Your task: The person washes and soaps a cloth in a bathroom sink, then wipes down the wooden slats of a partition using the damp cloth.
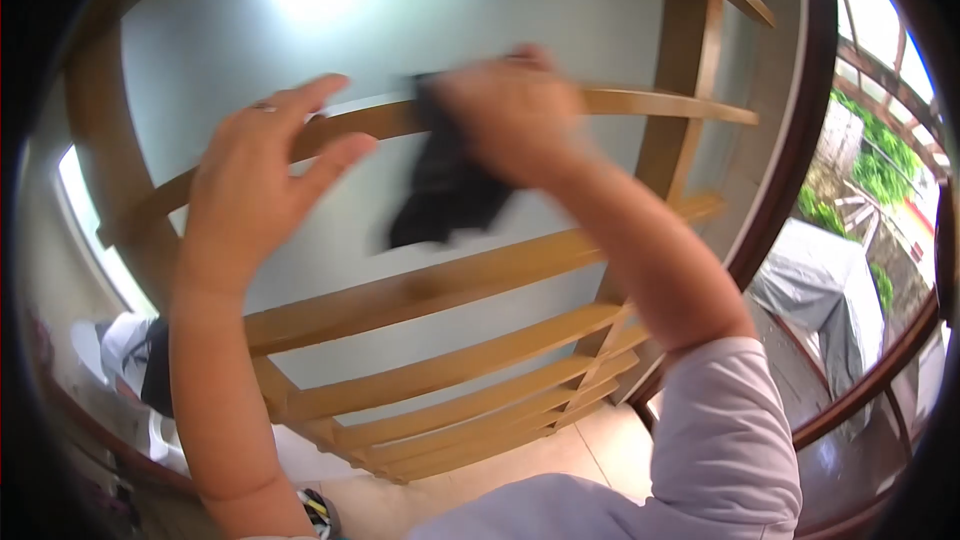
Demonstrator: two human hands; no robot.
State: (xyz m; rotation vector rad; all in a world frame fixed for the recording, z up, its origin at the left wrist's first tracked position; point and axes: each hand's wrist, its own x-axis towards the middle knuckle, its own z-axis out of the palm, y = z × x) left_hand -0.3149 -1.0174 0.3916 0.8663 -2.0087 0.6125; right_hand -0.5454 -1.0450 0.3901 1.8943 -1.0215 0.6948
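Note:
My right hand (515,115), blurred by motion, is closed on a black cloth (450,195) that hangs below the fingers. It presses near a brown wooden slat (630,102) of a tall slatted rack. On the same slat's left part, my left hand (245,165) has its thumb and fingers spread, one above and one below the slat's line. Whether the left palm touches the wood is hidden. A ring shows on a left finger. Behind the slats lies a pale, glossy panel (560,20) with a bright light reflection.
More wooden slats (450,375) run below, down to the tiled floor (620,445). Upright posts (685,50) join them. At right, a dark-framed opening shows a grey covered object (820,280) and greenery outside. Blurry white and dark items (125,350) stand at left.

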